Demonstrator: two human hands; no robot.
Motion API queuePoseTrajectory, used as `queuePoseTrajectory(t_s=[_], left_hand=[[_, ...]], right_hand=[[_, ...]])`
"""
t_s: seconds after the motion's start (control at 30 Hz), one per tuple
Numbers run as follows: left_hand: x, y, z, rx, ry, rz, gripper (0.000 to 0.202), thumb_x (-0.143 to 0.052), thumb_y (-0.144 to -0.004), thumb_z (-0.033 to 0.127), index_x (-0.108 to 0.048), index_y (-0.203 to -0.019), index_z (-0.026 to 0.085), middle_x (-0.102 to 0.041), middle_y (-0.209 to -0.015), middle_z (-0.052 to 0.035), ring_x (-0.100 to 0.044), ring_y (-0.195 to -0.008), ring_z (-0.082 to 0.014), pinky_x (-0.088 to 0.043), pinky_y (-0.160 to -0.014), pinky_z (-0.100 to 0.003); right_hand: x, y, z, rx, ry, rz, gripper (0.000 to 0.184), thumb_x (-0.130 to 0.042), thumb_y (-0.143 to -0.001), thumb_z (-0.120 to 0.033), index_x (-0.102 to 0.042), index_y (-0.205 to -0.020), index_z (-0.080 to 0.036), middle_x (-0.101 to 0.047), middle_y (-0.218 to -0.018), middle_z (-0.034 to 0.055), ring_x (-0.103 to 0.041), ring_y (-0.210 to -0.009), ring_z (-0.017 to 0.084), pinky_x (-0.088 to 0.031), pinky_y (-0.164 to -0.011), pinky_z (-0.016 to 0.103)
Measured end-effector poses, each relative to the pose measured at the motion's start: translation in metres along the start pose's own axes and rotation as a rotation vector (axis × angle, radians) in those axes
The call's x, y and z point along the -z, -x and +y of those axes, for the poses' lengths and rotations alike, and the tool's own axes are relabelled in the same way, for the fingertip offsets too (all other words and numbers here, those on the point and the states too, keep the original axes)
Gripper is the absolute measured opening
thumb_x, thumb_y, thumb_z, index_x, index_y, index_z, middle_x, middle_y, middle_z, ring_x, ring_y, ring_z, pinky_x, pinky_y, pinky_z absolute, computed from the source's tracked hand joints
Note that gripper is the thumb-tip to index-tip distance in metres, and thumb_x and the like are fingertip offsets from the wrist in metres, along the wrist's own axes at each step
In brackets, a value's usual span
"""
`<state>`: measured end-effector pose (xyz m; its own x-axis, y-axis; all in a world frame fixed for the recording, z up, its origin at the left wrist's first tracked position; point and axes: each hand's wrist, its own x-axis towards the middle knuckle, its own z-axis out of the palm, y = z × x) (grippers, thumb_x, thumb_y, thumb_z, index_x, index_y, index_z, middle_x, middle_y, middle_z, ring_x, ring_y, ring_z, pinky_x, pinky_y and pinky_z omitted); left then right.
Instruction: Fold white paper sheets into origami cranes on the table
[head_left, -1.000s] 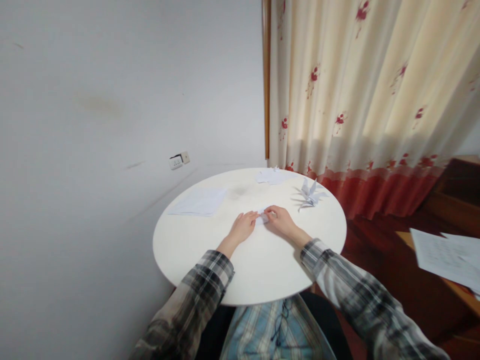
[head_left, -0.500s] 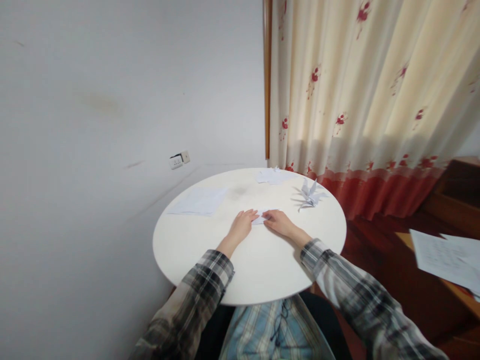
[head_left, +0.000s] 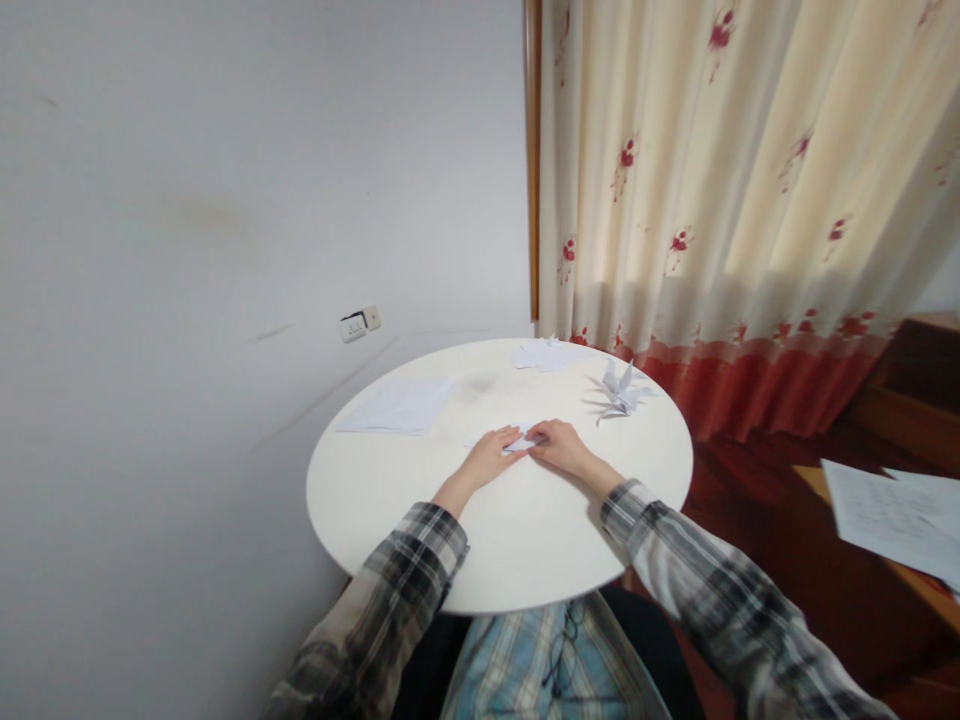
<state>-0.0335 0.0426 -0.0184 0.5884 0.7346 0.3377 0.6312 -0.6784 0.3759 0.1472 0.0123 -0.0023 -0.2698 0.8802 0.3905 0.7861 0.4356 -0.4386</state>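
Note:
Between my hands, a small piece of folded white paper (head_left: 519, 443) lies on the round white table (head_left: 517, 540). My left hand (head_left: 491, 453) presses on its left part, thumb and fingers closed about it. A thin tip of the paper pokes out to the left behind these fingers. My right hand (head_left: 559, 444) pinches the right part, fingers bent and almost touching the left fingertips. Much of the folded paper is hidden under both hands, so its exact shape cannot be made out.
Several folded paper cranes (head_left: 619, 390) cluster at the table's right. White paper sheets (head_left: 397, 405) lie at the left, and smaller paper pieces (head_left: 541, 354) at the far edge. A wall (head_left: 225, 480) borders the left side; a patterned curtain (head_left: 720, 200) hangs behind.
The folded paper has shifted: its edge showed beyond my right hand before, and now a tip shows left of my left hand. My left fingers sit slightly nearer the right ones.

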Motion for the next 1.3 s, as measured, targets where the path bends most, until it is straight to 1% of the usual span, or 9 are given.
queuePoseTrajectory(t_s=[0.13, 0.27, 0.43, 0.57, 0.73, 0.83, 0.9, 1.07, 1.3], left_hand=[[0.001, -0.0002, 0.0003, -0.013, 0.062, 0.0, 0.04, -0.049, -0.081, 0.037, -0.055, -0.116, 0.019, -0.052, -0.125, -0.0056, -0.045, -0.119, -0.0168, -0.03, -0.104, -0.033], [0.0016, -0.0012, 0.0015, -0.004, 0.09, -0.006, 0.037, -0.042, -0.084, 0.036, -0.057, -0.114, 0.019, -0.054, -0.124, -0.0052, -0.044, -0.119, -0.0159, -0.029, -0.105, -0.033], [0.0012, -0.0034, 0.0013, 0.08, 0.119, -0.002, 0.034, -0.038, -0.087, 0.032, -0.059, -0.11, 0.019, -0.055, -0.123, -0.0041, -0.047, -0.117, -0.0145, -0.031, -0.104, -0.033], [0.0009, -0.0042, -0.0007, 0.116, 0.173, 0.043, 0.033, -0.039, -0.086, 0.031, -0.059, -0.108, 0.018, -0.059, -0.117, -0.0042, -0.053, -0.109, -0.0146, -0.037, -0.099, -0.031], [0.0017, -0.0031, -0.0014, 0.114, 0.229, 0.061, 0.027, -0.043, -0.083, 0.032, -0.061, -0.099, 0.018, -0.065, -0.104, -0.0031, -0.058, -0.097, -0.015, -0.043, -0.09, -0.028], [0.0036, -0.002, 0.0014, 0.143, 0.235, 0.058, 0.023, -0.043, -0.083, 0.031, -0.06, -0.095, 0.02, -0.065, -0.101, -0.002, -0.058, -0.096, -0.0152, -0.044, -0.088, -0.029], [0.0052, -0.0014, 0.0036, 0.152, 0.239, 0.061, 0.021, -0.045, -0.082, 0.028, -0.058, -0.097, 0.02, -0.065, -0.102, -0.0021, -0.058, -0.097, -0.0151, -0.044, -0.088, -0.029], [0.0066, -0.0011, 0.0056, 0.108, 0.201, 0.064, 0.023, -0.046, -0.081, 0.021, -0.055, -0.103, 0.021, -0.063, -0.106, -0.0027, -0.057, -0.101, -0.0139, -0.043, -0.09, -0.027], [0.0046, -0.0014, 0.0037, 0.116, 0.16, 0.065, 0.025, -0.045, -0.081, 0.021, -0.058, -0.102, 0.021, -0.064, -0.106, -0.0025, -0.057, -0.1, -0.015, -0.042, -0.092, -0.029]], right_hand=[[-0.0024, -0.0008, 0.0013, 0.037, -0.035, 0.02, 0.022, -0.061, -0.069, -0.021, -0.064, -0.091, -0.019, -0.066, -0.095, 0.0049, -0.057, -0.09, 0.017, -0.039, -0.084, 0.029], [-0.0066, -0.0023, 0.0048, 0.073, -0.076, 0.001, 0.023, -0.06, -0.071, -0.021, -0.063, -0.093, -0.016, -0.066, -0.095, 0.0066, -0.059, -0.088, 0.016, -0.041, -0.082, 0.027], [-0.0082, -0.0035, 0.0078, 0.057, -0.072, -0.035, 0.025, -0.059, -0.072, -0.02, -0.063, -0.096, -0.017, -0.065, -0.098, 0.0069, -0.058, -0.09, 0.017, -0.041, -0.082, 0.027], [-0.0065, -0.0036, 0.007, 0.036, -0.058, -0.032, 0.023, -0.058, -0.074, -0.024, -0.063, -0.095, -0.016, -0.065, -0.096, 0.0075, -0.058, -0.088, 0.017, -0.04, -0.08, 0.026], [-0.0043, -0.0037, 0.0048, 0.04, -0.056, -0.011, 0.02, -0.054, -0.08, -0.032, -0.065, -0.085, -0.016, -0.065, -0.086, 0.0063, -0.056, -0.082, 0.015, -0.039, -0.076, 0.025], [-0.0029, -0.0038, 0.0038, 0.03, -0.038, -0.017, 0.017, -0.051, -0.081, -0.026, -0.065, -0.082, -0.016, -0.065, -0.084, 0.0058, -0.055, -0.081, 0.014, -0.038, -0.076, 0.025], [-0.0021, -0.0038, 0.0033, 0.028, -0.032, -0.02, 0.015, -0.052, -0.08, -0.022, -0.065, -0.081, -0.016, -0.064, -0.084, 0.0055, -0.054, -0.081, 0.014, -0.037, -0.076, 0.024], [-0.0019, -0.0033, 0.0033, 0.028, -0.036, -0.015, 0.012, -0.053, -0.078, -0.019, -0.064, -0.081, -0.016, -0.064, -0.084, 0.0054, -0.054, -0.082, 0.015, -0.037, -0.078, 0.025], [-0.0041, -0.0037, 0.0054, 0.035, -0.049, -0.003, 0.012, -0.052, -0.076, -0.016, -0.063, -0.08, -0.015, -0.064, -0.083, 0.0052, -0.053, -0.081, 0.015, -0.037, -0.077, 0.025]])
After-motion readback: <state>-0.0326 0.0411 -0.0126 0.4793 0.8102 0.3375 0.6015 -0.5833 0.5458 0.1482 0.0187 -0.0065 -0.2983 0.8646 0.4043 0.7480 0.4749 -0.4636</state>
